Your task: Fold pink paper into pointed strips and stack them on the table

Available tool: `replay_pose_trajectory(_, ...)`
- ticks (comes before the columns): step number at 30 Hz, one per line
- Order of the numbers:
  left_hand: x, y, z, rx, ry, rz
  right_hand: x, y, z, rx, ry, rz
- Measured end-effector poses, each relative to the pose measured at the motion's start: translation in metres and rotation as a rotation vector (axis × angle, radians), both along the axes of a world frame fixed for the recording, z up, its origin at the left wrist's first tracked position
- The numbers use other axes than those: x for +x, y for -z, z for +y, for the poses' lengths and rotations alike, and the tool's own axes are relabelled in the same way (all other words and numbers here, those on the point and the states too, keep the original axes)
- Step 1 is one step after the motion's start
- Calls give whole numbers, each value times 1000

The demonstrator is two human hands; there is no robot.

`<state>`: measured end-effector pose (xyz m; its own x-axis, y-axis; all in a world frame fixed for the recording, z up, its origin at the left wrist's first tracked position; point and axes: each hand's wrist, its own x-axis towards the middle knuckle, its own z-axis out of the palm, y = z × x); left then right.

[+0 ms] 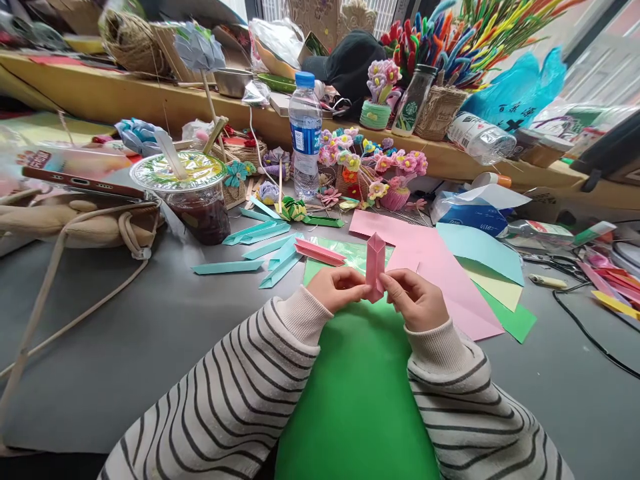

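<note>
— See how the pink folded piece (375, 265) is held? Both hands are pinched onto its lower end, the left hand (336, 288) from one side and the right hand (413, 298) from the other, fingers closed on the paper, so the pointed top stands upright between them, just above the green sheet (357, 393).

— Tight pinch, too. Nothing else in either hand?

— Nothing I can see. The piece is off the table, in the air in front of the striped sleeves (235, 393).

— What would spoil it, do you think?

— If the thumbs press unevenly, I'd guess the crease runs crooked, or the layers slide apart and the point opens. Thin paper tears at a fold when it's pulled.

— And the clutter around?

— The finished pink strip (320, 252) and the teal folded strips (260, 250) lie just beyond the hands; a careless elbow could sweep them. The pink sheet (440, 273) is near the right hand, overlapping the blue, yellow and green ones.

— That iced drink cup (193, 193) worries me more.

— It stands well off to the left with a straw in it, beside the water bottle (305, 133). A knock there and the papers on the grey table (125, 347) would be soaked, I reckon.
</note>
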<state>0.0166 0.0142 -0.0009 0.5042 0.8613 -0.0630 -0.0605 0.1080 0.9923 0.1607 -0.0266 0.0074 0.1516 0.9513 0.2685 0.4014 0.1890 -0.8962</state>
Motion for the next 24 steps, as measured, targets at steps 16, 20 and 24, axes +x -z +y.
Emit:
replay_pose_trajectory(16,-2,-8,0,-142,-34,-44,-8,-2,-2,-77,-112,180)
replay_pose_trajectory(20,-2,-8,0,-173,-30,-34,-8,-1,-1,-103,-121,210)
replay_pose_trajectory(24,-1,-7,1,-207,-47,-31,-5,2,0,-134,-135,190)
